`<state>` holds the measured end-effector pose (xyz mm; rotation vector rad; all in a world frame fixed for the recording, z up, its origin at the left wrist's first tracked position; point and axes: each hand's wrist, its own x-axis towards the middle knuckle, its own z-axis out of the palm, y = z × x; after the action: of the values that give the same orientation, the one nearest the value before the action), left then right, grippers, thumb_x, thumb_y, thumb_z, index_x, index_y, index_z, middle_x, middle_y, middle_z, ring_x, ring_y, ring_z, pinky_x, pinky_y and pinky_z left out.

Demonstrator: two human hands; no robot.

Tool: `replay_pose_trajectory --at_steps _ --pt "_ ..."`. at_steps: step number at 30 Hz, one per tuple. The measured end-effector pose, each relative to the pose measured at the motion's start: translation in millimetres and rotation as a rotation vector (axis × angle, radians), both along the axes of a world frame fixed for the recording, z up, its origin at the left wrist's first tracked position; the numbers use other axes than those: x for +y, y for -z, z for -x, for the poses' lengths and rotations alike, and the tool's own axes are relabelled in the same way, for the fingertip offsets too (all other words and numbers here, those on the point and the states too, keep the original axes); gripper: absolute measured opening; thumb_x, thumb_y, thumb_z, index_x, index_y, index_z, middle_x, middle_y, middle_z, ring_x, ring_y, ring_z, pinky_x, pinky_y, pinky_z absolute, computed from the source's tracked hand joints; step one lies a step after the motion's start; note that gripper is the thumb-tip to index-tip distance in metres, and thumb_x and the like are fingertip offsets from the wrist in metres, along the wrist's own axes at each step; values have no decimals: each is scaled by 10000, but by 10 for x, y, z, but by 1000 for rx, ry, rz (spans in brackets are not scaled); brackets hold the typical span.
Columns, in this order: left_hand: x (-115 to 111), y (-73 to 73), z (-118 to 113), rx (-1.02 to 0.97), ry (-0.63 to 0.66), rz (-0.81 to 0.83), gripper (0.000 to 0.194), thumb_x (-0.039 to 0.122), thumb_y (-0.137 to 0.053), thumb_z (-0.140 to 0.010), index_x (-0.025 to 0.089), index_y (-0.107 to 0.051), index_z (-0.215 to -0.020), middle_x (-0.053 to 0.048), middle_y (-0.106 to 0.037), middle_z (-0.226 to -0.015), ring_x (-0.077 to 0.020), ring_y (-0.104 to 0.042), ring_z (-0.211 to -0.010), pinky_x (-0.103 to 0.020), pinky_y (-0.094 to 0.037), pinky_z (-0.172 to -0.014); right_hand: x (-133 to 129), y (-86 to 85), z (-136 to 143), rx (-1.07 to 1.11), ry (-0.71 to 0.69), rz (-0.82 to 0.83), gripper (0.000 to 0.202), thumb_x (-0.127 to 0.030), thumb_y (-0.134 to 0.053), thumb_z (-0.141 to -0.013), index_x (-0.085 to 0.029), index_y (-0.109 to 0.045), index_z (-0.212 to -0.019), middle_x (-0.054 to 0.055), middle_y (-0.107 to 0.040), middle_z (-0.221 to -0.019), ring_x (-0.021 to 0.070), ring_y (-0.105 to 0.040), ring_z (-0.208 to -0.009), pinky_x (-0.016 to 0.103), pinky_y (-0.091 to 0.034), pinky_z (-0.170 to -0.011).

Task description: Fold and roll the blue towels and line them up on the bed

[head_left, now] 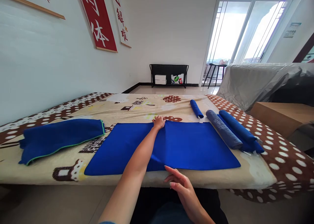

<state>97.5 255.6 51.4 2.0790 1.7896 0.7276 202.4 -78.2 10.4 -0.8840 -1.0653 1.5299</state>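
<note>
A bright blue cloth (196,145) lies spread in front of me, with a crease running from its far edge to its near edge at the middle. My left hand (159,121) reaches across it and rests at the far edge beside the crease, fingers spread. Close to the near edge is my right hand (181,184), its fingers apart and holding nothing; the index fingertip is at the cloth's edge by the crease. Left of the cloth lies a folded dark blue cloth (63,139) with green edging.
Right of the spread cloth lie a small blue roll (196,109), a grey-blue rolled towel (223,129) and a blue rolled cloth (239,129). A patterned blanket (117,102) covers the surface. A cardboard box (279,117) and a plastic-covered item (255,78) stand at right.
</note>
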Motion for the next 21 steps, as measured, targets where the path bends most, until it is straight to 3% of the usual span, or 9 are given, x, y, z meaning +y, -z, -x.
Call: replay_pose_trajectory --at_steps 5,10,13,17,21 --pt "37 -506 220 -344 15 -13 338 350 -605 -941 150 -589 -1213 -94 -616 -1200 -215 -630 -1022 -423 -550 -865 30 -461 -293 -133 81 -218 446 -396 -613 -858 -307 -638 -1294 39 -667 -1104 217 -533 -1098 319 -392 -944" --pt "-110 -1272 638 -724 94 -84 153 250 -556 -929 128 -639 -889 -34 -642 -829 -138 -630 -758 -277 -533 -715 293 -1259 -832 -154 245 -355 357 -333 -613 -842 -288 -703 -1185 26 -636 -1278 228 -532 -1185 361 -393 -1042" --pt "-345 -1750 916 -915 175 -117 149 286 -645 -852 150 -627 -796 -7 -624 -737 -115 -614 -674 -241 -520 -673 528 -1793 -1126 -103 286 -460 293 -285 -597 -809 -276 -745 -1061 26 -647 -1266 247 -516 -1258 408 -383 -1100" --pt "-772 -2276 1191 -1232 433 -89 97 178 -731 -779 143 -641 -787 0 -655 -740 -108 -639 -695 -234 -535 -722 776 -2370 -1362 -28 310 -523 284 -204 -558 -773 -227 -750 -981 61 -666 -1202 239 -547 -1242 424 -341 -1164" --pt "-1195 -2621 1320 -1184 519 -120 75 131 -698 -847 154 -641 -803 16 -659 -693 -78 -616 -635 -189 -519 -632 898 -2762 -1473 -65 305 -605 273 -156 -538 -778 -200 -748 -947 85 -677 -1124 223 -584 -1181 429 -353 -1151"
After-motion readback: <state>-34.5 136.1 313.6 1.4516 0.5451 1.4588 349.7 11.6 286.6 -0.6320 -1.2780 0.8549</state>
